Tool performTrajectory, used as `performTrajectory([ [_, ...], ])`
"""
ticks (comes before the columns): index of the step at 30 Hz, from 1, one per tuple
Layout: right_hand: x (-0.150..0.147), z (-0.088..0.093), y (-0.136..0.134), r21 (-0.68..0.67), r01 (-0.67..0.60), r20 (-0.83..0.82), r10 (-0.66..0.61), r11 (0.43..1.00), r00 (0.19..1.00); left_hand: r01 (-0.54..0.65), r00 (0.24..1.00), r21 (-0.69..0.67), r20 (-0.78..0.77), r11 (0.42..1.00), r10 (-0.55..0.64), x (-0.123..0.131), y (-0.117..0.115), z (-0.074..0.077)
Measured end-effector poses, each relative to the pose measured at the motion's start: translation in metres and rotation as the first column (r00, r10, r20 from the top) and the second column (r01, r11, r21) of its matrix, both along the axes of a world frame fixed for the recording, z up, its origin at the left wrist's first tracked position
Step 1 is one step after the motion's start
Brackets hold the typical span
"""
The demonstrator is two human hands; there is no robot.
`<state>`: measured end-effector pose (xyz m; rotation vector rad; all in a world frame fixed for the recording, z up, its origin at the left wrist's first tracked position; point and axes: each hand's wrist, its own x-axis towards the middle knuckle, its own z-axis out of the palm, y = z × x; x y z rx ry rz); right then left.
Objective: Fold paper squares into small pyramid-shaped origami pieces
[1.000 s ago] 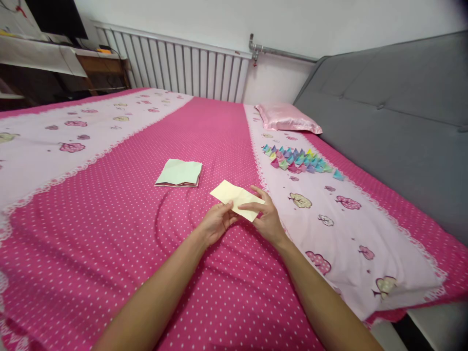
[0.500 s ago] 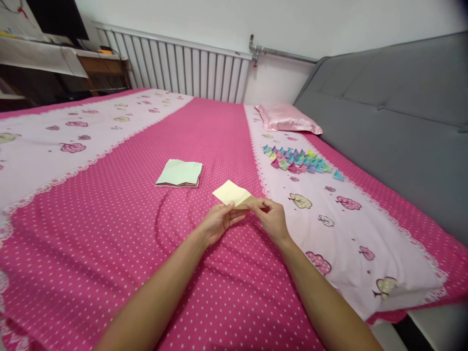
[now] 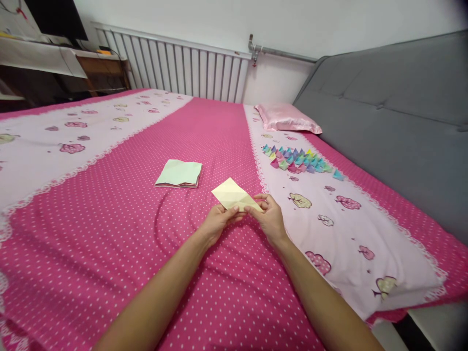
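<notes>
A pale yellow sheet of origami paper with crease lines is held above the bed between both hands. My left hand grips its lower edge, thumb on top and fingers beneath. My right hand pinches the lower right part, with its thumb on the near edge close to the left thumb. The fingers under the paper are partly hidden. Left of the hands lies a stack of square paper, pale green on top. Several small folded paper boats in many colours stand in rows to the right.
A pink dotted bedspread with pale printed bands covers the bed. A pink pillow rests against the grey headboard. Beyond the bed are a white radiator and a desk with a dark monitor.
The right part of the yellow paper, raised and shaded before, now lies flatter and more open. My right thumb has moved in toward the left thumb along the near edge.
</notes>
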<state>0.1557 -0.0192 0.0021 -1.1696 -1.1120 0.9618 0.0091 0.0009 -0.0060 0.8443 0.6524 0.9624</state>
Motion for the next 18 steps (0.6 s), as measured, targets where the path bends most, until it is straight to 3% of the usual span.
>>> performTrajectory([
  [6,0.0016,0.0035,0.0002,-0.063,0.029,-0.054,-0.032,0.998,0.998,-0.102,0.995,-0.001,-0.009,0.995,0.102,-0.0005,0.0015,0.0042],
  [13,-0.0005,0.0051,-0.0001,-0.165,-0.031,-0.079,0.018,0.986,0.997,-0.249,0.968,0.002,-0.026,0.968,0.249,-0.0017,0.0048,0.0055],
  [18,0.0005,0.0028,0.0006,-0.211,-0.082,-0.054,0.072,0.974,0.996,-0.268,0.96,0.06,-0.066,0.962,0.272,-0.0031,0.0048,0.0054],
])
